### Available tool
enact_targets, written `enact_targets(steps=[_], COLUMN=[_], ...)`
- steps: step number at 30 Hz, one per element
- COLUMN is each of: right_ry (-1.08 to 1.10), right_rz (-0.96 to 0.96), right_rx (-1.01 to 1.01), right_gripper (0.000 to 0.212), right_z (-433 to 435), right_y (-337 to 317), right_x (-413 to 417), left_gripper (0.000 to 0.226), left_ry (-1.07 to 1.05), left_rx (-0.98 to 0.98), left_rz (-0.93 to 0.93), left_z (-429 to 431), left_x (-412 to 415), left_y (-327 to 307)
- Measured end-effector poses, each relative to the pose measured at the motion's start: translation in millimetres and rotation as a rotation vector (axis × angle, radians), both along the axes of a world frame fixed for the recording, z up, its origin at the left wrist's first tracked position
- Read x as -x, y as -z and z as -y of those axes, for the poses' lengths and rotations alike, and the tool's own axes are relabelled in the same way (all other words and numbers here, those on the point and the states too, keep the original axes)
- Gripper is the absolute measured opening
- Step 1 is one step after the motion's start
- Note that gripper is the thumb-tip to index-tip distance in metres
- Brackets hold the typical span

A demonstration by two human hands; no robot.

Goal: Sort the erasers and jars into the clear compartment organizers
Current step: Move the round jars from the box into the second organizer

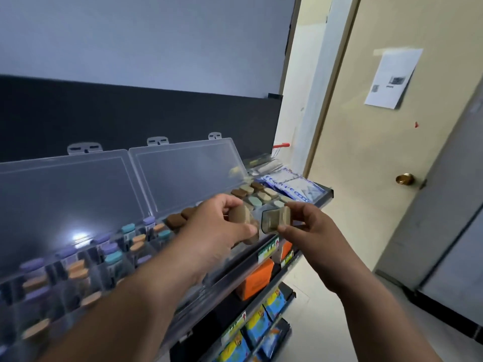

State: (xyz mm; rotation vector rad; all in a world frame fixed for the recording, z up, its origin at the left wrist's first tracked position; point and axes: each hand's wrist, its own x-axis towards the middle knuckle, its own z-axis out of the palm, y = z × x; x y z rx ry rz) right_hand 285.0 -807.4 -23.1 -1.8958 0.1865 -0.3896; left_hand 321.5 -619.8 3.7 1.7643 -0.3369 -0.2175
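- Forearms reach in from the bottom edge, both pointing up-right toward the shelf (pixel 328 195).
- L hand (pixel 222 228): fingers curled round a tan oval eraser (pixel 239 215). There may be a second one under it, but the blur hides this.
- R hand (pixel 311 226): thumb and fingers pinch a small smoky-clear case (pixel 270 218) with a tan piece inside. The two hands are near each other but apart.
- Key relation: the right organizer (pixel 188 171), lid open and leaning back, lies directly beyond the hands. Its sorted erasers (pixel 258 194) (brown, tan, pale green) sit past the fingertips, a bit to the right.
- Long axis of the organizer runs left-near to right-far along the shelf. The axis of the held eraser looks approx. upright, not certain.
- I judge the L hand is nearer to the brown row and the R hand nearer to the far-end compartments, so the drop is probably a short reach fwd, not sideways.
- Left organizer (pixel 65 194), also open, holds jars (pixel 113 257) with purple, teal and orange lids. It is well left of both hands.
- Surface: a shop shelf with a dark back panel (pixel 130 118); printed plastic bags (pixel 292 184) lie at its far end; an orange box (pixel 257 276) and blue packets (pixel 271 304) are on lower levels.
- Room: a beige door (pixel 366 152) at right, with a brass knob (pixel 404 178) and a paper sheet (pixel 392 77) on it.
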Motion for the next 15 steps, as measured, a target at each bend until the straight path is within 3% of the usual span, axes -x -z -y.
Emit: enact_targets(steps=[5,15], right_ry=[-0.017,-0.389], right_rz=[0.05,0.03], right_rx=[0.14,0.636], right_gripper=[0.038,0.043], right_z=[43,124], right_y=[-5,-9], right_x=[-46,-146], left_gripper=[0.039,0.045], left_ry=[-0.077,-0.348], left_rx=[-0.116,-0.413], left_rz=[0.119,0.207], left_z=[34,119], left_x=[-30,-77], left_y=[2,21])
